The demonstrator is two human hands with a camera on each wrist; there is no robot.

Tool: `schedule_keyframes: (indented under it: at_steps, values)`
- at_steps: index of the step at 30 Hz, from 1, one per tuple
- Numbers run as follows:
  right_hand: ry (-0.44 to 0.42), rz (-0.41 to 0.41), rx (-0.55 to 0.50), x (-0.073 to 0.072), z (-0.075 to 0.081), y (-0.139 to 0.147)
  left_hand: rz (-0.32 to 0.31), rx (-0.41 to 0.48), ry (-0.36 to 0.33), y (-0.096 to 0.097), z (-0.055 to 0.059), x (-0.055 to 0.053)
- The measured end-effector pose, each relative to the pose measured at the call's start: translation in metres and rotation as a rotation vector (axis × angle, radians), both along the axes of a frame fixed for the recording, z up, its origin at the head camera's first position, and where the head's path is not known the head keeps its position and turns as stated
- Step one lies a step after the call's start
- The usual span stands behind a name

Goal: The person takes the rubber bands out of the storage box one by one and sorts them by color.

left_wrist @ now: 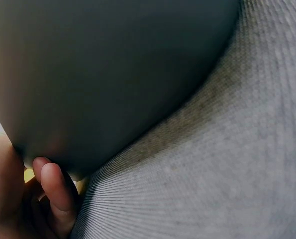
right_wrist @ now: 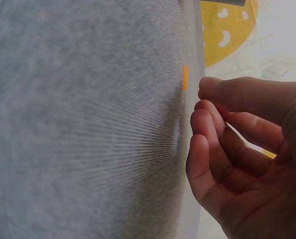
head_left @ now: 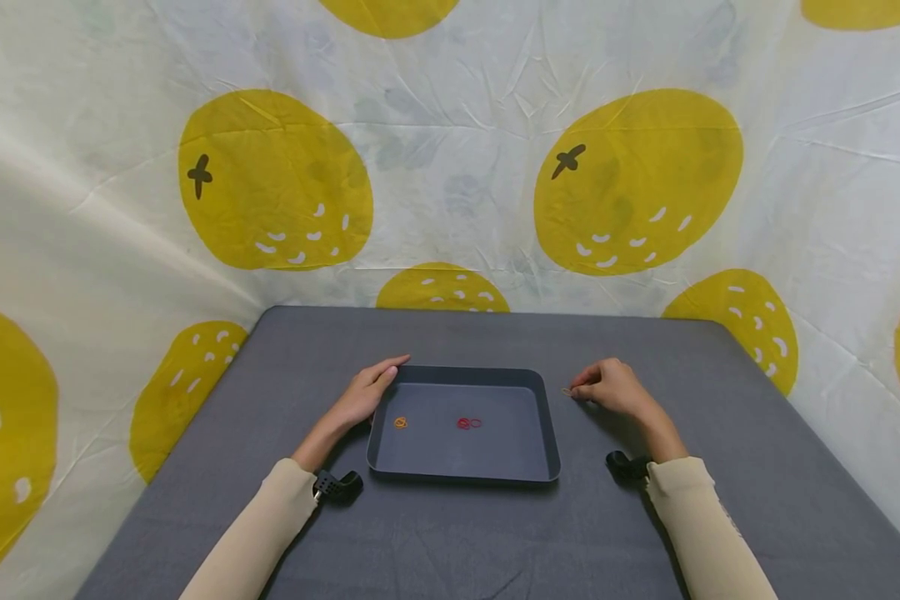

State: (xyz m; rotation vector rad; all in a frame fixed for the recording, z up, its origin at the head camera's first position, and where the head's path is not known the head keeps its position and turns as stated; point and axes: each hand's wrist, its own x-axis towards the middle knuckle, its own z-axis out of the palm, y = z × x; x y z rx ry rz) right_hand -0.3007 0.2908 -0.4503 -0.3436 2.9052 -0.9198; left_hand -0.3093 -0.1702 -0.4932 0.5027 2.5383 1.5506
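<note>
White fabric (head_left: 457,175) printed with yellow fruit hangs beyond both hands, and grey cloth (head_left: 495,542) covers the table beneath them. Between the 2 hands sits 1 shallow dark grey tray (head_left: 510,446). Inside it, small orange loops (head_left: 401,422) lie nearest the left hand (head_left: 358,395); thin red loops (head_left: 464,423) lie farther to that hand's right, near the middle. This left hand grips the tray's far left corner, thumb over the rim, fingers outside. Right of the tray, the right hand (head_left: 609,387) has bent fingers with thumb and index close together. Just left of its fingertips is 1 thin orange band (right_wrist: 185,78), slender and small; whether they pinch it, I cannot tell.
</note>
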Motion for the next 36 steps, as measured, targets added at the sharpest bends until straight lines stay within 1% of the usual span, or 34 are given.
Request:
schedule_keyframes:
  at_steps: [5, 13, 21, 27, 36]
  values:
    - [0.006, 0.0, -0.019, 0.001, 0.005, 0.0, -0.004, 0.002, 0.006, 0.0, 0.0, 0.0]
    - [0.043, 0.016, -0.011, 0.003, 0.015, -0.002, -0.001, 0.0, 0.005, 0.0, -0.001, 0.0]
    - [0.053, 0.017, -0.018, 0.005, 0.024, -0.008, 0.002, 0.01, 0.003, 0.0, 0.0, 0.001]
    - [0.056, 0.031, -0.039, 0.008, 0.03, -0.013, 0.005, -0.006, 0.012, 0.002, 0.0, 0.001]
    - [0.077, 0.056, -0.033, 0.01, 0.041, -0.029, 0.012, -0.005, 0.017, 0.003, 0.0, 0.0]
